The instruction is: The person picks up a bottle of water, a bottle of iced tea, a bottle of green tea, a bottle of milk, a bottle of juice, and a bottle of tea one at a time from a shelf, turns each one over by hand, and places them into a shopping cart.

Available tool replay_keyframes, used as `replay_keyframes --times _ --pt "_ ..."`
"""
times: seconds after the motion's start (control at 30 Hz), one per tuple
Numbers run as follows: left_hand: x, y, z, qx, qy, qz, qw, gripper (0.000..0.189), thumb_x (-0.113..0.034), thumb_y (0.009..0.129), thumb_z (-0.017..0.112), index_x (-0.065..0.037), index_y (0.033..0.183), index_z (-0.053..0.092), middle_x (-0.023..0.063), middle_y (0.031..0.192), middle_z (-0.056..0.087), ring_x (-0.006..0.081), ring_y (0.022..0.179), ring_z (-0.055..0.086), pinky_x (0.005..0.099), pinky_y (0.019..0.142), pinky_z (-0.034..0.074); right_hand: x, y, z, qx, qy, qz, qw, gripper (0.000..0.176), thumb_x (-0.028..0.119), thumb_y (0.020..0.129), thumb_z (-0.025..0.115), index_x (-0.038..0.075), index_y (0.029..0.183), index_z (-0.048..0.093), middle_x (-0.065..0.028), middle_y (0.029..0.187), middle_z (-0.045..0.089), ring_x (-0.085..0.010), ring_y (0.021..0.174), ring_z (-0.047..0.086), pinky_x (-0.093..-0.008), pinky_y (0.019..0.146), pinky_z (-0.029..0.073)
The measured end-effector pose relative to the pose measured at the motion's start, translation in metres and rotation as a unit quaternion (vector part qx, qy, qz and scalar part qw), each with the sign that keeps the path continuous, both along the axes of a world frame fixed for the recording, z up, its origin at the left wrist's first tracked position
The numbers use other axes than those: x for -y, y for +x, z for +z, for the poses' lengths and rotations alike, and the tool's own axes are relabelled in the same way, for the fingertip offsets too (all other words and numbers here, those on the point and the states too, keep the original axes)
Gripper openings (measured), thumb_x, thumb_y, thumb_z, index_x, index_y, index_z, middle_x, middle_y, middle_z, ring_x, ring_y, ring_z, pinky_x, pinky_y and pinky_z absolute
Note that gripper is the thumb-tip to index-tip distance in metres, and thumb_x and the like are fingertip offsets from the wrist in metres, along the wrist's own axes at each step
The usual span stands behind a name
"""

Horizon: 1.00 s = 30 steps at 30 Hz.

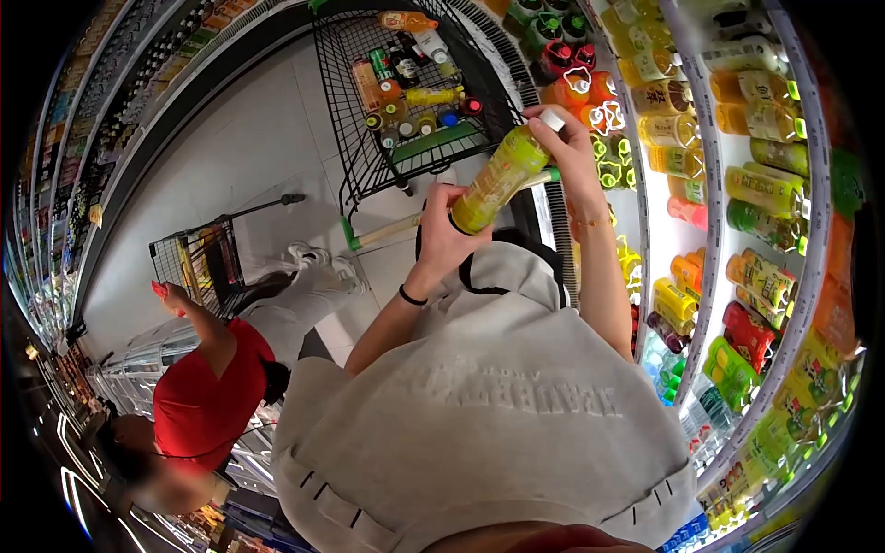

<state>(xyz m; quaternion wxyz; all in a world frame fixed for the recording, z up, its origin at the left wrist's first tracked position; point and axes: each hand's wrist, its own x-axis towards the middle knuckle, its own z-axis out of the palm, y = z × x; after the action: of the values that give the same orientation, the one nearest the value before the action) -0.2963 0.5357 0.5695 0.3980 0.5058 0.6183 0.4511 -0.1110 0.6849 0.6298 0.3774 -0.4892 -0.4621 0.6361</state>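
A yellow-green drink bottle [502, 180] with a white cap is tilted in front of my chest, held between both hands. My left hand [445, 235] wraps round its lower end. Up at the neck, the fingers of my right hand [569, 152] grip the bottle beside the white cap [551, 120]. Just beyond my hands stands a black wire shopping cart [355, 138] with several bottles and cans inside, among them a yellow bottle [433, 96]. The cart's handle [392, 229] passes behind the bottle and my left hand.
On the right, shelves [703, 175] carry rows of bottled drinks. A person in a red shirt [207, 392] is at the left, near a smaller cart [198, 267]. Another stocked shelf [111, 147] curves along the far left. Pale floor tiles [267, 138] lie between.
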Motion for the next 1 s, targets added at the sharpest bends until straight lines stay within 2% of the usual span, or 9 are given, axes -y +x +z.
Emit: replay_keyframes --times 0.13,0.33,0.4,0.53,0.6,0.67,0.7,0.83,1.0 --pt "-0.008 -0.037 -0.022 0.024 -0.048 -0.013 0.998 0.056 -0.010 0.067 0.088 -0.002 0.111 0.054 0.0102 0.104 0.059 0.0221 0.096 0.062 0.0359 0.088 0.051 -0.017 -0.030 -0.010 0.051 -0.055 0.027 0.997 0.015 0.018 0.095 0.073 0.007 0.097 0.064 0.0061 0.084 0.059 -0.0023 0.076 0.053 -0.0212 0.066 0.042" --pt "-0.055 -0.104 -0.069 0.006 -0.056 -0.050 0.997 0.064 -0.008 0.071 0.084 -0.005 0.129 0.056 0.0142 0.117 0.062 0.0309 0.109 0.062 0.0381 0.097 0.050 -0.041 -0.084 -0.045 0.131 0.048 0.088 0.986 0.021 0.017 0.088 0.076 0.004 0.094 0.060 0.0029 0.082 0.055 -0.0049 0.076 0.050 -0.0227 0.067 0.043" --pt "-0.078 -0.122 -0.089 -0.142 -0.036 -0.065 0.987 0.066 -0.010 0.074 0.082 -0.005 0.133 0.055 0.0170 0.123 0.061 0.0355 0.117 0.059 0.0425 0.100 0.049 -0.043 -0.109 -0.049 0.197 0.040 0.112 0.973 0.022 0.016 0.087 0.076 0.003 0.095 0.060 0.0014 0.079 0.057 -0.0053 0.074 0.051 -0.0247 0.065 0.045" --pt "-0.127 -0.158 -0.164 -0.105 -0.144 -0.069 0.982 0.066 -0.015 0.079 0.076 -0.010 0.140 0.051 0.0208 0.131 0.054 0.0424 0.117 0.057 0.0484 0.096 0.052 -0.042 -0.164 -0.111 0.289 0.194 0.130 0.929 0.024 0.011 0.083 0.076 0.003 0.097 0.059 -0.0149 0.085 0.067 -0.0311 0.076 0.068 -0.0397 0.069 0.054" --pt "-0.145 -0.165 -0.205 -0.103 -0.167 -0.074 0.978 0.060 -0.016 0.087 0.072 -0.006 0.141 0.049 0.0212 0.129 0.057 0.0411 0.111 0.063 0.0473 0.092 0.054 -0.045 -0.175 -0.150 0.300 0.170 0.127 0.930 0.024 0.011 0.082 0.076 0.004 0.098 0.059 -0.0165 0.088 0.067 -0.0358 0.080 0.067 -0.0426 0.071 0.054" --pt "-0.165 -0.171 -0.232 0.056 -0.315 -0.058 0.946 0.053 -0.017 0.093 0.067 -0.001 0.140 0.049 0.0208 0.127 0.061 0.0344 0.106 0.068 0.0428 0.091 0.056 -0.056 -0.182 -0.185 0.310 0.147 0.123 0.931 0.024 0.010 0.082 0.075 0.004 0.100 0.059 -0.0180 0.091 0.068 -0.0405 0.084 0.067 -0.0454 0.072 0.055" --pt "-0.170 -0.172 -0.249 0.140 -0.345 -0.037 0.927 0.047 -0.019 0.100 0.059 0.001 0.141 0.047 0.0187 0.123 0.065 0.0282 0.103 0.070 0.0377 0.089 0.057 -0.063 -0.184 -0.202 0.315 0.132 0.119 0.932 0.025 0.011 0.081 0.075 0.004 0.099 0.059 -0.0182 0.091 0.068 -0.0403 0.084 0.067 -0.0452 0.073 0.055" --pt "-0.197 -0.169 -0.300 0.349 -0.380 0.091 0.852 0.045 -0.022 0.106 0.051 0.000 0.145 0.044 0.0160 0.125 0.061 0.0258 0.109 0.066 0.0368 0.094 0.057 -0.085 -0.193 -0.262 0.326 0.113 0.117 0.931 0.025 0.011 0.080 0.075 0.004 0.098 0.060 -0.0205 0.093 0.068 -0.0417 0.083 0.068 -0.0465 0.074 0.056" --pt "-0.220 -0.149 -0.351 0.413 -0.363 0.137 0.824 0.046 -0.027 0.105 0.054 -0.004 0.144 0.048 0.0137 0.134 0.057 0.0262 0.125 0.057 0.0384 0.105 0.049 -0.113 -0.196 -0.324 0.351 0.119 0.116 0.922 0.025 0.011 0.079 0.074 0.003 0.098 0.060 -0.0220 0.093 0.068 -0.0430 0.083 0.068 -0.0480 0.073 0.056"
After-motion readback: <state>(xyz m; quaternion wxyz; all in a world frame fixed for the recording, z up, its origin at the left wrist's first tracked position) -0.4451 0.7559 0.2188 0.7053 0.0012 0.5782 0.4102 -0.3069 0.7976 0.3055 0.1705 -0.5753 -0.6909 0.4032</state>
